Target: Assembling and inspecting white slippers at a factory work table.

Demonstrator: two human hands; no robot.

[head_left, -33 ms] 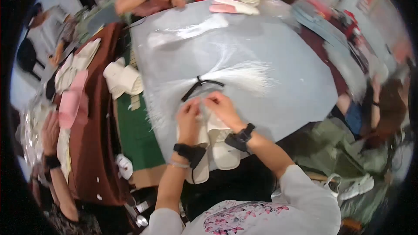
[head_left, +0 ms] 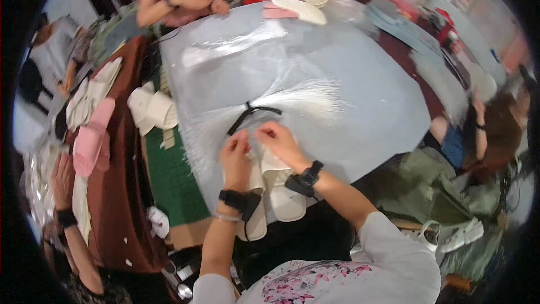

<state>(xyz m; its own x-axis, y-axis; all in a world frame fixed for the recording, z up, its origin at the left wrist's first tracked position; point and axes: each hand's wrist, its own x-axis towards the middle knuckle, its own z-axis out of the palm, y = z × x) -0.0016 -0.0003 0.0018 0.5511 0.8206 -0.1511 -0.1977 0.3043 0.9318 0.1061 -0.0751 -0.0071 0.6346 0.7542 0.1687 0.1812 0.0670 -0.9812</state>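
Along the near edge of the surface (head_left: 371, 129), white slippers (head_left: 290, 205) lie below the left hand (head_left: 235, 157) and right hand (head_left: 282, 145), fingers (head_left: 266, 129) curled inward, any hold untellable, apparently mid-handwork, next calling for a steady pinch.

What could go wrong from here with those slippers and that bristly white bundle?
The cream slip-on slippers are at the near edge of the smooth grey table, so a bump might push one off. The thin, loose white strands fan out just beyond the person's left hand and right hand, so some could snag or scatter. The bulky black wrist device on the right arm sits close to one slipper and may knock it.
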